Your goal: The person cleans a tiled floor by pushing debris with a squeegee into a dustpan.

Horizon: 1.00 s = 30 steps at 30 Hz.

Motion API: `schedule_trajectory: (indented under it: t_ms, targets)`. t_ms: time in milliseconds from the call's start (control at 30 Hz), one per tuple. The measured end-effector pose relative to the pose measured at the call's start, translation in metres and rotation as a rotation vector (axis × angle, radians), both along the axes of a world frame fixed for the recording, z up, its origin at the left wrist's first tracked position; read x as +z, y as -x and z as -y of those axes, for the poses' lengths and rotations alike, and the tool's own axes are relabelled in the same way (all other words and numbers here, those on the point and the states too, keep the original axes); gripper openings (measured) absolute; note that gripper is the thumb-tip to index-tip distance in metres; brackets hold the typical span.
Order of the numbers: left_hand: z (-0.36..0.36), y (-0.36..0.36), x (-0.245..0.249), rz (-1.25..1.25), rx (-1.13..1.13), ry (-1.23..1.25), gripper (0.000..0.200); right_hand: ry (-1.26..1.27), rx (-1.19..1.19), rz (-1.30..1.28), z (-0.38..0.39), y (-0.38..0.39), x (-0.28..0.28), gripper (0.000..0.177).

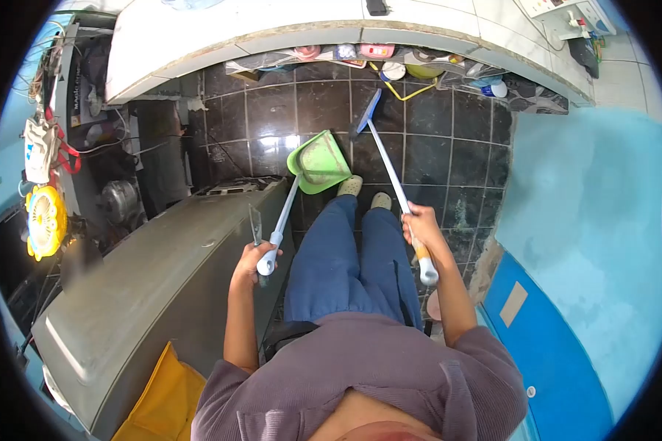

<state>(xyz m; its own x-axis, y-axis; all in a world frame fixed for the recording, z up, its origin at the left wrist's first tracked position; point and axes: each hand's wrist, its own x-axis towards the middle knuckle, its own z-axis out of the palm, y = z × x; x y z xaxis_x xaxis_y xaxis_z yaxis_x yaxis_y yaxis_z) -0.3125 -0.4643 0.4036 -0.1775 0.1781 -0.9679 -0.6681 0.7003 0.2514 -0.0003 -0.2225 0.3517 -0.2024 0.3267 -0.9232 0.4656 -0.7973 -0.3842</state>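
Observation:
My left hand (253,262) is wrapped round the upper end of the light blue handle of a green dustpan (321,158). The pan lies on the dark tiled floor (272,110) just ahead of my feet, with greyish dirt marks inside. A thin, clear-looking piece (255,223) sticks up beside that hand. In my right hand (421,226) is the pale handle of a broom (387,162), gripped below its white and yellow end. The broom slants forward to a narrow blue head, which rests on the tiles to the right of the pan.
A white tiled counter (287,29) spans the front, with containers and a yellow-framed item (404,95) beneath it. On the left stands a grey fridge-like cabinet (162,272), near a yellow fan (45,220) and cables. A blue door (544,345) and wall border the right.

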Motion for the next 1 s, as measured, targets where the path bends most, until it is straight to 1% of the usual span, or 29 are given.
schedule_trajectory:
  t_ms: [33,100,133,167,200,233,267,300,333,367,400,433,467,567,600,633,667,700,733,767,833,867,900,933,967,1000]
  targets:
    - [-0.001,0.002,0.003,0.007,-0.044,-0.006,0.025,-0.044,0.036,0.005,0.006,0.009,0.020,0.034]
    - [-0.005,0.002,0.006,-0.004,-0.103,-0.004,0.024,-0.029,0.081,-0.062,0.011,0.031,0.048,0.034]
    - [-0.005,0.002,0.006,-0.008,-0.102,0.017,0.023,0.012,0.087,-0.135,0.012,0.042,0.043,0.034]
    - [-0.004,0.002,0.004,-0.010,-0.102,0.037,0.022,0.081,0.025,-0.241,0.009,0.063,0.044,0.031]
    - [-0.002,0.001,0.002,-0.012,-0.118,0.042,0.022,0.084,0.055,-0.321,0.004,0.086,0.037,0.028]
    - [0.001,0.001,0.000,-0.016,-0.127,0.034,0.021,0.127,0.088,-0.373,0.002,0.113,0.020,0.028]
    - [0.003,0.001,-0.001,-0.022,-0.137,0.024,0.020,0.184,0.083,-0.523,-0.001,0.142,-0.007,0.016]
    - [0.001,0.000,0.002,-0.023,-0.159,0.033,0.019,0.188,0.064,-0.629,-0.002,0.177,-0.033,0.008]
    - [0.001,-0.003,0.000,-0.022,-0.153,0.046,0.018,0.129,0.117,-0.765,-0.002,0.211,-0.075,0.012]
    - [0.003,-0.005,0.000,-0.024,-0.144,0.065,0.018,0.032,0.074,-0.987,-0.003,0.243,-0.104,0.015]
    - [0.002,-0.007,0.002,-0.031,-0.167,0.072,0.018,0.085,0.045,-1.132,-0.003,0.279,-0.139,0.014]
    - [0.004,-0.010,-0.001,-0.040,-0.146,0.082,0.018,0.058,0.007,-1.065,0.004,0.316,-0.170,0.016]
    - [0.005,-0.011,0.001,-0.040,-0.139,0.098,0.018,0.129,0.074,-0.597,-0.005,0.348,-0.149,0.017]
    - [0.004,-0.014,0.001,-0.041,-0.085,0.139,0.017,0.190,-0.035,-0.600,-0.010,0.367,-0.188,0.015]
    - [0.004,-0.016,0.000,-0.054,-0.063,0.148,0.016,0.263,-0.123,-0.697,-0.009,0.360,-0.198,0.016]
    - [0.007,-0.017,0.000,-0.063,-0.037,0.157,0.016,0.086,-0.026,-0.823,-0.007,0.339,-0.192,0.025]
    - [0.012,-0.016,0.000,-0.059,-0.031,0.170,0.016,0.050,0.005,-0.827,0.004,0.322,-0.200,0.029]
    - [0.015,-0.015,-0.001,-0.034,-0.049,0.150,0.022,0.008,0.043,-0.829,0.010,0.307,-0.207,0.033]
    - [0.015,-0.015,-0.001,-0.011,-0.068,0.119,0.030,0.016,-0.129,-0.824,0.017,0.283,-0.176,0.027]
    - [0.015,-0.014,0.001,-0.008,-0.058,0.108,0.030,0.020,-0.300,-0.816,0.018,0.258,-0.139,0.022]
    - [0.012,-0.011,0.004,-0.021,-0.085,0.131,0.029,0.295,-0.055,-1.015,0.037,0.236,-0.222,0.022]
    - [0.011,-0.010,0.007,-0.020,-0.086,0.125,0.029,0.347,-0.063,-0.861,0.046,0.219,-0.233,0.021]
    - [0.010,-0.008,0.010,-0.023,-0.089,0.104,0.024,0.397,-0.074,-0.705,0.057,0.200,-0.232,0.021]
    - [0.007,-0.006,0.012,-0.026,-0.094,0.079,0.020,0.437,-0.170,-0.513,0.054,0.184,-0.206,0.020]
    - [0.005,-0.005,0.015,-0.025,-0.102,0.058,0.017,0.477,-0.272,-0.317,0.048,0.164,-0.165,0.019]
    - [0.003,-0.003,0.017,-0.023,-0.139,0.056,0.017,0.495,-0.324,-0.339,0.044,0.137,-0.145,0.016]
